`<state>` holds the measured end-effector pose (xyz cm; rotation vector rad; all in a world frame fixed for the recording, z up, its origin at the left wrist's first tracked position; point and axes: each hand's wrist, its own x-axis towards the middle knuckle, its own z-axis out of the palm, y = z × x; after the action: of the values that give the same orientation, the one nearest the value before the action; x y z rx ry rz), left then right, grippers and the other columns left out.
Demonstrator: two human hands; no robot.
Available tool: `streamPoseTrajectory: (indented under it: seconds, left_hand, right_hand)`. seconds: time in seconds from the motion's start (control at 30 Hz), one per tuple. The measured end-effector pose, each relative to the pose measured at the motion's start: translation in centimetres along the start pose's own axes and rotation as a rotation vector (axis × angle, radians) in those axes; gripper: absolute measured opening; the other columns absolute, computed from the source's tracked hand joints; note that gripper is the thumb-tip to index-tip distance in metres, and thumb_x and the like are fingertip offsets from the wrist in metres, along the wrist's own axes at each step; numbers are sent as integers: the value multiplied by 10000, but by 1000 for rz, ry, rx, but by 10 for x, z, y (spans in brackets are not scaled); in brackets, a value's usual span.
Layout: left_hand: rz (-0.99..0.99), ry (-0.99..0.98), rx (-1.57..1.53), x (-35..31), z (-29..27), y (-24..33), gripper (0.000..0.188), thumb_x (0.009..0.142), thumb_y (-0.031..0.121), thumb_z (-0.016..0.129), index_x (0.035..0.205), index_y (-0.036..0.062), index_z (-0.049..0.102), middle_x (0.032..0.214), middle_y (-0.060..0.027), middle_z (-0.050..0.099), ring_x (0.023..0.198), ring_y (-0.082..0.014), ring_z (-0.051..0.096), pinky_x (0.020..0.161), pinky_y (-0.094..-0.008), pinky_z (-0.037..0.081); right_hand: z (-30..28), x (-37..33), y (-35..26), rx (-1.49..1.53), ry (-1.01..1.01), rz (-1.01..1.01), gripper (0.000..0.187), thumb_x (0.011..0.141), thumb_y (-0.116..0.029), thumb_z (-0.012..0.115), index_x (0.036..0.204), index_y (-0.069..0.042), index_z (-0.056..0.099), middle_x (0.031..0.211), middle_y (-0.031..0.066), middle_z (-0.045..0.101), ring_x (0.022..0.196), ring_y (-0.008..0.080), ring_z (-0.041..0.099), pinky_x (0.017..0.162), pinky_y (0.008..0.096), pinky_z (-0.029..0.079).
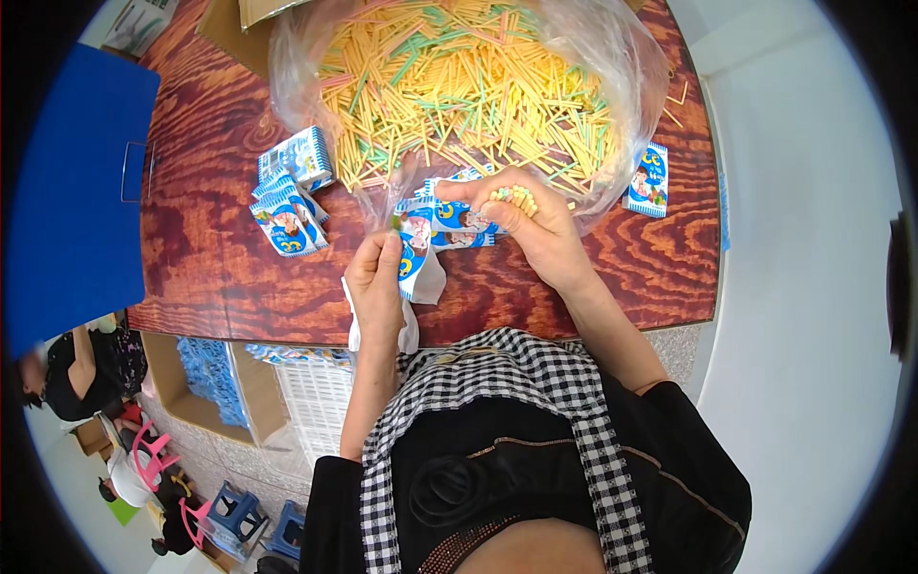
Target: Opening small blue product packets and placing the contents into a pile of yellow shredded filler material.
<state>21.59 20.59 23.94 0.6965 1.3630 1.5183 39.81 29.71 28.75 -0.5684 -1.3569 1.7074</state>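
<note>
My right hand is closed around a small bundle of thin yellow and green candy sticks, their ends pointing outward. My left hand pinches the edge of a blue-and-white packet between thumb and fingers. Whether that packet's mouth is open, I cannot tell. Beneath and beside it lie more flat blue-and-white packets, partly covered by my right hand. Just beyond both hands spreads a big heap of yellow, green and pink sticks in a clear plastic bag.
Plump packets are piled left on the wood-grain table; another packet lies right. A cardboard box stands behind, a blue panel at left. Below are a white basket, a carton, stools and other people.
</note>
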Motion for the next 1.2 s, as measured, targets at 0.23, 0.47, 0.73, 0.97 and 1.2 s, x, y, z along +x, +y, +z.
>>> streamPoseTrajectory:
  seconds: [0.23,0.47,0.73,0.97,1.2]
  left_hand:
    - [-150,-145,6,-2,6,21,102,938,80,551,990,10,604,881,-5,644,781,-40,575,719,-192,443]
    - [-98,-120,15,-3,-4,12,134,924,67,571,1019,-15,619,871,-19,656,774,-48,586,712,-195,454]
    - [8,-80,99,0,-5,4,133,939,76,550,970,-19,637,834,-32,662,774,-68,592,719,-218,455]
    - [233,-316,232,0,0,26,107,880,-17,563,949,-62,631,947,-80,623,863,-133,569,759,-245,433]
    - [307,-424,274,18,26,32,110,857,-12,591,952,-46,635,944,-92,615,861,-157,570,755,-262,434]
  right_hand:
    - [0,-1,1,-9,8,-8,110,960,-76,491,1006,8,544,1148,182,629,1100,222,584,950,350,458]
    - [2,-2,0,4,21,24,125,972,-118,484,997,-3,526,1146,220,622,1102,251,587,950,362,462]
    - [0,-2,2,33,31,5,115,955,-57,497,1018,20,553,1146,167,639,1054,170,599,907,306,488]
    - [-10,0,9,-20,105,98,200,973,-196,501,991,-4,555,1051,176,662,804,118,594,726,254,491]
    - [-41,15,25,-232,266,240,235,971,-216,500,962,-1,594,907,98,684,544,47,440,501,179,378]
